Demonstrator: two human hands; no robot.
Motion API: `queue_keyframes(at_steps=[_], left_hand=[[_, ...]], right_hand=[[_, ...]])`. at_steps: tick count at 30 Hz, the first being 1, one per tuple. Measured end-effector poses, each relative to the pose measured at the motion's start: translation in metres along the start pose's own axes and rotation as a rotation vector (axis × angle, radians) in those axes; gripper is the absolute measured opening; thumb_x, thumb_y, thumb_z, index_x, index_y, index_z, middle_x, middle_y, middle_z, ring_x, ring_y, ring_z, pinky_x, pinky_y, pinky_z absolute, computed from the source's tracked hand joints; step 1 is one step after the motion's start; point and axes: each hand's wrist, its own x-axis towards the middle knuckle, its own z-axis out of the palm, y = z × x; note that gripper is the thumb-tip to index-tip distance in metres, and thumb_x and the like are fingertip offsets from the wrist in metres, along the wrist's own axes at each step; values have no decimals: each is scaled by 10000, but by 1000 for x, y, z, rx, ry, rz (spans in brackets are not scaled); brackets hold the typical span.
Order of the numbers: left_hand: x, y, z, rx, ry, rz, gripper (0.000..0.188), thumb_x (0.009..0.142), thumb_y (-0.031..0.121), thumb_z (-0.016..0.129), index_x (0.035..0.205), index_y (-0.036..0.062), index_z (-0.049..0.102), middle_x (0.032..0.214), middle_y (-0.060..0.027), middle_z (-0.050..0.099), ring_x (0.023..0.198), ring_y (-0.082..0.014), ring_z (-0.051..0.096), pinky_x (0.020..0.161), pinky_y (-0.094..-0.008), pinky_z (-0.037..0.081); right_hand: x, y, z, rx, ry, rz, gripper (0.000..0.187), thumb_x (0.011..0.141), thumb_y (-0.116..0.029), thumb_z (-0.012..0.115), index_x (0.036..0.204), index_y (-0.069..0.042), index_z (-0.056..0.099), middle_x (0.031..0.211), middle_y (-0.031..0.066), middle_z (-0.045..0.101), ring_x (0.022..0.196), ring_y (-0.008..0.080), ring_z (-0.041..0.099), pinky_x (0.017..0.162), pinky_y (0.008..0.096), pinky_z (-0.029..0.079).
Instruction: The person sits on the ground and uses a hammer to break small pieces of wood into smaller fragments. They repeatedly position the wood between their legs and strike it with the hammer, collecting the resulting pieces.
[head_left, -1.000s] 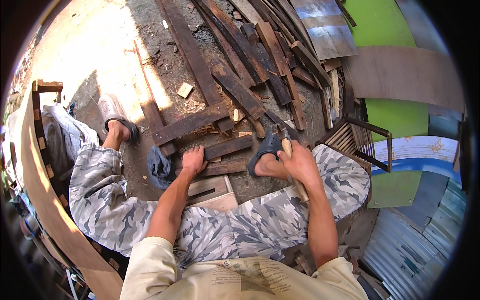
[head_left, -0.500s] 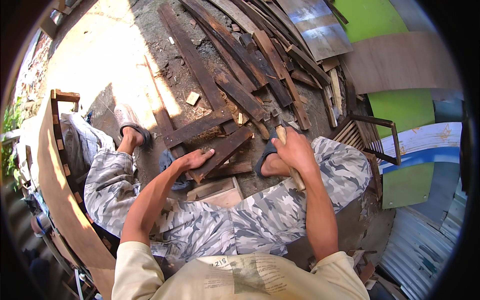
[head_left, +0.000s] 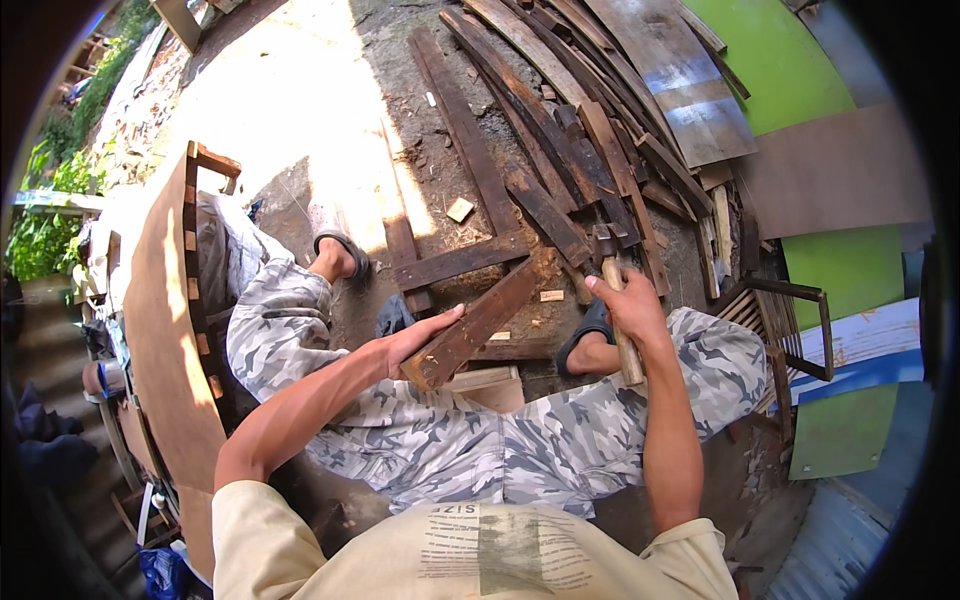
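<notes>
My left hand (head_left: 424,338) grips a short dark wooden board (head_left: 478,322) by its near end, thumb along the top edge. The board slants away to the right, its far end by the corner of a dark wooden frame piece (head_left: 465,260) on the ground. In my right hand (head_left: 632,300) is a hammer (head_left: 627,350), fingers closed round its pale wooden handle. Its small metal head points away from me, beside the ends of the long planks. A lighter wooden piece (head_left: 500,390) lies below the board, between my legs, partly hidden.
Long dark planks (head_left: 540,110) are heaped ahead, toward the right. A small wood block (head_left: 460,210) lies on the concrete. To the left stands a curved plywood panel (head_left: 165,350); green sheets (head_left: 845,430) and a slatted wooden rack (head_left: 790,320) are at the right.
The view has shifted, so the scene sits farther right. The board's near end has come up toward me in my left hand. My right hand still holds the hammer.
</notes>
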Motion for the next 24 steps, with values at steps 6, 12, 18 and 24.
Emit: queue_keyframes(at_steps=[6, 12, 18, 24], left_hand=[[-13, 7, 18, 228, -47, 77, 825, 950, 728, 420, 1345, 14, 543, 1011, -68, 662, 832, -118, 657, 692, -310, 569], [-3, 2, -7, 579, -105, 316, 831, 897, 767, 494, 1079, -28, 654, 899, -19, 643, 826, -79, 583, 718, -285, 498], [3, -1, -26, 833, -63, 391, 840, 861, 787, 539, 978, -36, 660, 885, -19, 633, 869, -95, 554, 753, -305, 457], [-21, 29, 15, 925, 146, 154, 935, 915, 789, 411, 1326, -39, 554, 1282, -142, 582, 1142, -190, 530, 1003, -353, 411]], right_hand=[[-2, -3, 15, 462, 104, -60, 533, 904, -473, 727, 1046, 23, 592, 836, 67, 635, 547, 113, 592, 468, 243, 489], [1, -10, -16, 638, 204, -108, 651, 890, -511, 726, 1170, 41, 524, 974, 96, 676, 531, 85, 571, 414, 223, 465], [-7, -16, -22, 931, -4, -160, 637, 843, -553, 750, 1107, -22, 517, 1113, 129, 680, 523, 62, 547, 417, 195, 472], [-1, -9, -24, 680, -36, -29, 508, 829, -415, 822, 1037, -70, 514, 802, -4, 519, 503, 74, 524, 395, 201, 426]])
